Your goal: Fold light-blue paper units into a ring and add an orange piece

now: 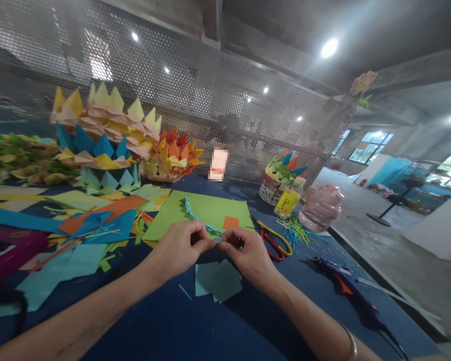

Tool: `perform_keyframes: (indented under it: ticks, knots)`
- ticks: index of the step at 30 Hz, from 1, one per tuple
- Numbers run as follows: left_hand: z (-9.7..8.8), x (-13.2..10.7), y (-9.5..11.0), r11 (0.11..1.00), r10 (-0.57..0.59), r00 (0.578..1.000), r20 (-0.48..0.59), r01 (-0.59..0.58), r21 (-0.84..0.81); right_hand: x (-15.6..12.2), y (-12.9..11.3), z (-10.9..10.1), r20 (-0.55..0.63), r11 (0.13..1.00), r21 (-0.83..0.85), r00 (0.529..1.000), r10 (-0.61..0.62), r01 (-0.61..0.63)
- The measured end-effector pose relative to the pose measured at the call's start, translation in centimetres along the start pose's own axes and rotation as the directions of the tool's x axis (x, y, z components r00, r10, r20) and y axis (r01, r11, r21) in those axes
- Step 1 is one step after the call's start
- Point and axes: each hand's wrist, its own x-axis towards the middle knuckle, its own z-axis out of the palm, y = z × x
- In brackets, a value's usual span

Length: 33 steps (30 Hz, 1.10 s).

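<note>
Head view, and we have both hands meeting over the middle of the dark-blue tabletop [165, 326], a little toward its near edge. The left hand [180, 248] and the right hand [250, 253] each pinch, thumb against fingertips, the near end of a light-blue zigzag paper strip [197, 216]. Its free length trails back across a lime-green paper sheet [210, 208] toward the far edge. We judge that strip feather-light, soft and quick to crease or tear, so it wants a gentle grip on the flat folds close to the end, not a tug along its length. Count with us: one strip, one green sheet, one small orange paper square [231, 222] lying on that sheet. There's one pair of red-and-yellow-handled scissors [272, 239] just right of the right hand, and one dark glue gun [346, 288] near the right edge. Teal paper offcuts [218, 281] overlap beneath the hands; we cannot count them. Two spiky folded-paper models [101, 133] stand toward the far-left corner.
</note>
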Motion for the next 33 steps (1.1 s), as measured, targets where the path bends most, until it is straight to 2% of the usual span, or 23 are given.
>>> perform_keyframes:
  ticks: [2, 5, 9, 12, 16, 20, 23, 26, 29, 33]
  knots:
    - [0.1, 0.1, -0.1, 1.0, -0.005, 0.999, 0.05, 0.005, -0.013, 0.1, 0.1, -0.3, 0.017, 1.0, -0.021, 1.0, 0.007, -0.007]
    - [0.1, 0.3, -0.7, 1.0, -0.016, 0.996, 0.091, 0.018, -0.015, 0.4, 0.4, -1.0, 0.082, 0.99, -0.138, 0.996, 0.043, -0.031]
    - [-0.2, 0.6, -1.6, 0.995, 0.014, 1.0, -0.022, -0.011, 0.102, 0.5, 0.9, -1.7, 0.219, 0.966, -0.257, 0.974, 0.055, 0.003]
    - [-0.1, 0.7, -1.9, 0.973, 0.133, 0.989, -0.068, -0.117, 0.199, 0.3, 1.0, -1.8, 0.269, 0.956, -0.291, 0.962, 0.044, 0.037]
    - [0.5, 0.6, -2.4, 0.925, 0.305, 0.952, -0.011, -0.294, 0.239, -0.1, 0.5, -2.1, 0.257, 0.938, -0.337, 0.966, 0.012, 0.078]
    - [1.0, 0.9, -3.1, 0.894, 0.353, 0.934, 0.062, -0.356, 0.273, -1.0, -0.3, -3.7, 0.163, 0.922, -0.378, 0.986, -0.022, 0.083]
    - [1.3, 1.7, -3.3, 0.885, 0.346, 0.929, 0.135, -0.37, 0.281, -2.8, -0.7, -5.7, 0.055, 0.902, -0.431, 0.998, -0.014, 0.037]
    - [1.7, 2.4, -2.9, 0.881, 0.341, 0.917, 0.209, -0.389, 0.269, -5.6, -0.2, -8.8, -0.118, 0.838, -0.543, 0.993, -0.017, -0.05]
    - [2.3, 2.7, -2.4, 0.872, 0.363, 0.895, 0.258, -0.424, 0.245, -8.7, 1.4, -12.6, -0.189, 0.805, -0.585, 0.982, -0.016, -0.1]
    - [2.8, 2.9, -2.1, 0.836, 0.409, 0.856, 0.317, -0.491, 0.245, -12.7, 4.1, -17.3, -0.349, 0.722, -0.639, 0.937, 0.034, -0.264]
